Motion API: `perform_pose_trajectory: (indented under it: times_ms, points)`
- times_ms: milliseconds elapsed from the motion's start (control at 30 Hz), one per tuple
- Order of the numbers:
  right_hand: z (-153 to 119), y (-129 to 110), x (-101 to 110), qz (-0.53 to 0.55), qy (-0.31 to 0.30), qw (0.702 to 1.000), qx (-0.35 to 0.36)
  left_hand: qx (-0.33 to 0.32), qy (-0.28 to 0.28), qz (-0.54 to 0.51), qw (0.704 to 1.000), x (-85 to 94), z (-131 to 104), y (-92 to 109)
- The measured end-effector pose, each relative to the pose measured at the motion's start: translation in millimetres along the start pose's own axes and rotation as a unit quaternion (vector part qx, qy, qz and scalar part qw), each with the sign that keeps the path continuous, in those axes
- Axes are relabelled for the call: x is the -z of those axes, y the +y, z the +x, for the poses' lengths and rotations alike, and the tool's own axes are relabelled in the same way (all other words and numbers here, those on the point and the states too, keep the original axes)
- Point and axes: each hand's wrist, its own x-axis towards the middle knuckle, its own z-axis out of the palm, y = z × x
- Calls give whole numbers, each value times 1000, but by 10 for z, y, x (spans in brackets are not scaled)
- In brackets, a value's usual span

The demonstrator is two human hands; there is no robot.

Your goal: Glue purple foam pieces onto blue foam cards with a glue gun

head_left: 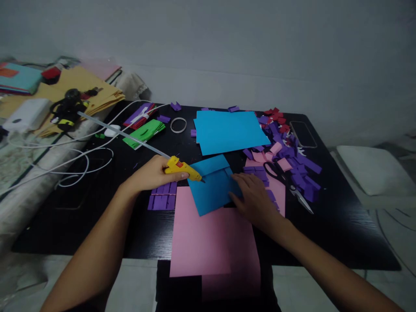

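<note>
My left hand (160, 173) is wrapped round a yellow glue gun (182, 168) with a long clear glue stick (123, 133) in its back end. The gun's nozzle points right, over a folded blue paper piece (209, 188). My right hand (253, 197) rests on the right edge of that blue piece, fingers apart and flat. Beneath the blue piece lie pink sheets (201, 242), which hang over the table's front edge. Purple folded strips (162, 197) lie below my left hand. Black-handled scissors (289, 186) lie beyond my right hand.
Blue sheets (230, 132) lie at the back of the black table (146, 242). Purple and red paper pieces (305, 169) are heaped at right, near a phone (303, 134). Green strips (144, 133), a tape ring (178, 125) and white cables (87, 160) are at left. A white stool (370, 169) stands right.
</note>
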Motion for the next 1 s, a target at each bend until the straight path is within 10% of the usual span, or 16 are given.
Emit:
perform_pose_trajectory:
  times_ms: [600, 1000]
  points:
    - [50, 71, -11, 91, 34, 994, -46, 38, 64, 99, 992, -447, 316, 463]
    - [60, 48, 56, 122, 27, 992, -21, 66, 77, 88, 991, -638, 381, 366]
